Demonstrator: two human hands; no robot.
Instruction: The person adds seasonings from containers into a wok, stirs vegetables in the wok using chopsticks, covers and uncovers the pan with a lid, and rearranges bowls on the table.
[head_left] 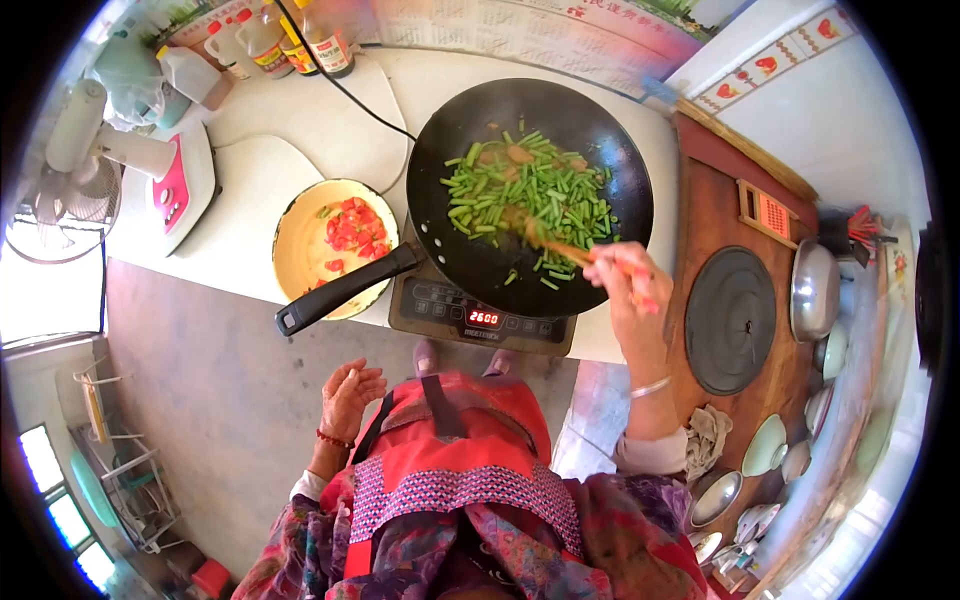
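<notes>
My right hand (625, 285) is closed round the handle of a wooden spatula (562, 250), its blurred head down in the food. Chopped green beans (540, 185) and some brown pieces, perhaps meat, lie in a black wok (468, 270). The wok sits on an induction cooker (425, 305) whose red display reads 2600. My left hand (352, 395) hangs in front of the counter, below the wok's long handle (345, 290); it is empty, with the fingers loosely bent. Left of the wok, a yellow enamel bowl (295, 250) holds chopped red pieces (357, 230), probably tomato or pepper.
Bottles (325, 50) stand at the back left near a pink-and-white kitchen scale (185, 190) and a fan (65, 190). A black cord (340, 85) runs behind the wok. On the brown surface to the right are a round black lid (730, 320), a grater (768, 212), a cloth (708, 440) and bowls (765, 445).
</notes>
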